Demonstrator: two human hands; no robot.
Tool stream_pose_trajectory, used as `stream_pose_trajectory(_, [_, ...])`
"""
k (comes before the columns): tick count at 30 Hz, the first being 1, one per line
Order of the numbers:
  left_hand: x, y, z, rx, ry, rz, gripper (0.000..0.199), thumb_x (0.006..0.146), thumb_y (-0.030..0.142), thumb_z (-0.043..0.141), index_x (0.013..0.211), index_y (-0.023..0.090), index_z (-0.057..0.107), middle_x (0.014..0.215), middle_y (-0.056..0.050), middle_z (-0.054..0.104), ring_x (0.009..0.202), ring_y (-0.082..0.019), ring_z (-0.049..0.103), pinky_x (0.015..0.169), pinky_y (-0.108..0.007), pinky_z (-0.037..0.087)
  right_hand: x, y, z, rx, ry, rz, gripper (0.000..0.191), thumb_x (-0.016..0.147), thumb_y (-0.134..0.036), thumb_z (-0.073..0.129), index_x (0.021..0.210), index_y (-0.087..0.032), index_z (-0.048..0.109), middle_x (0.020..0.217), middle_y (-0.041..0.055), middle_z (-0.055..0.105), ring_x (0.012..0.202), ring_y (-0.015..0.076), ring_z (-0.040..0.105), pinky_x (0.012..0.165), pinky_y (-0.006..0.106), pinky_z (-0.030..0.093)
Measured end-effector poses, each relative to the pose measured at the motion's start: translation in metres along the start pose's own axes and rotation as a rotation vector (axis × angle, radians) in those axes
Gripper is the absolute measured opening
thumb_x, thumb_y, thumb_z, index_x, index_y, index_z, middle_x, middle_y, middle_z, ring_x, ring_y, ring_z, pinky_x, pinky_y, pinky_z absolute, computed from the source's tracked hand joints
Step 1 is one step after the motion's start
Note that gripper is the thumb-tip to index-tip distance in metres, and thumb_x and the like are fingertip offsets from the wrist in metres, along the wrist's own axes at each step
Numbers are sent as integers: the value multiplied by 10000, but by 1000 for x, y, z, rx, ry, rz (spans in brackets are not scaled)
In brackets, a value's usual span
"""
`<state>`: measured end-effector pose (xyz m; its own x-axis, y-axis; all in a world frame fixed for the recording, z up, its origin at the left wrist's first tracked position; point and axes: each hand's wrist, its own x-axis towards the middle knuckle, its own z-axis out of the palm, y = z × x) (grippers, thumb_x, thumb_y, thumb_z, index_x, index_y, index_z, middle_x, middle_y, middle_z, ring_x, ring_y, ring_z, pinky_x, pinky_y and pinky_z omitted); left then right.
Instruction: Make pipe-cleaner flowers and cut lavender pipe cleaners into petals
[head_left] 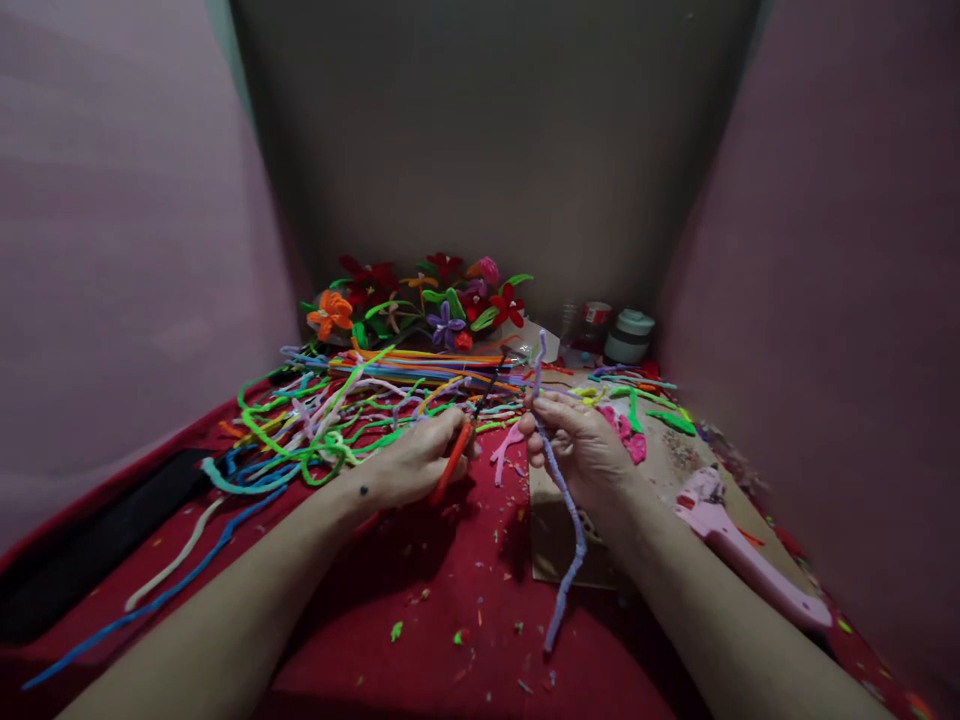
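My left hand [439, 455] is closed round a tool with orange-red handles [452, 462] and a narrow dark tip that points up and away; whether it is pliers or scissors I cannot tell. A bent purple pipe cleaner [564, 490] is pinched in my right hand [581, 445], its short end upright above the fingers and its long end hanging towards me. The tool's tip is left of the pipe cleaner, apart from it. Between the hands, a pink pipe cleaner piece [506, 455] lies on the red cloth [420, 640].
Many coloured pipe cleaners [330, 430] spread across the left and back. Behind them stand pipe cleaner flowers [446, 325]. A lidded jar [630, 335] is at back right. A pink glue gun [742, 550] lies right, beside cardboard [551, 545]. Left is a black strip [112, 530].
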<state>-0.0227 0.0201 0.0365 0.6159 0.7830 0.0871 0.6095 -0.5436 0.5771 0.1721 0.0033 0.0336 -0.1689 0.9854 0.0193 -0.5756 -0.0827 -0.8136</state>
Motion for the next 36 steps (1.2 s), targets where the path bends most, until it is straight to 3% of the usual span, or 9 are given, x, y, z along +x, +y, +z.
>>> stream_pose_trajectory(3, [-1, 3, 7, 57, 44, -4, 87, 747, 203, 418, 825, 194, 381, 790, 0, 537, 692, -129, 518, 607, -231, 397, 3, 4, -1, 15, 53, -52, 124, 629, -170, 646, 744, -129, 628, 568, 7, 637, 422, 83, 543, 398, 177, 449])
stream_pose_trajectory(7, [-3, 7, 15, 315, 107, -45, 60, 777, 212, 373, 807, 206, 321, 693, -1, 522, 593, -147, 509, 551, -250, 368, 6, 6, -3, 23, 115, -67, 127, 623, -153, 635, 741, -107, 648, 582, 16, 638, 457, 80, 552, 430, 171, 455])
stream_pose_trajectory(15, [-3, 16, 20, 687, 69, -150, 164, 754, 189, 351, 913, 151, 362, 727, -80, 616, 641, -228, 601, 539, -301, 378, 6, 8, 0, 27, 207, -147, 102, 582, -127, 634, 683, -114, 631, 569, 14, 635, 442, 85, 541, 412, 183, 422])
stream_pose_trajectory(26, [-3, 20, 26, 748, 115, -193, 169, 756, 181, 361, 916, 138, 391, 720, -94, 630, 674, -239, 623, 573, -313, 420, 6, 13, 1, -32, 224, -212, 118, 545, -187, 665, 632, -137, 605, 553, -12, 598, 466, 97, 499, 423, 216, 384])
stream_pose_trajectory(32, [-3, 22, 25, 765, 80, -222, 203, 774, 186, 339, 951, 109, 403, 711, -116, 634, 657, -257, 620, 553, -334, 433, 5, 16, -1, -100, 250, -226, 93, 576, -192, 656, 636, -134, 615, 590, -9, 595, 517, 82, 493, 496, 211, 372])
stream_pose_trajectory(36, [-4, 23, 25, 751, 43, -228, 224, 764, 151, 337, 973, 96, 397, 735, -131, 638, 673, -267, 620, 553, -339, 433, 0, 15, 2, -262, 270, -281, 83, 616, -206, 641, 632, -133, 603, 538, -25, 561, 464, 68, 445, 474, 211, 329])
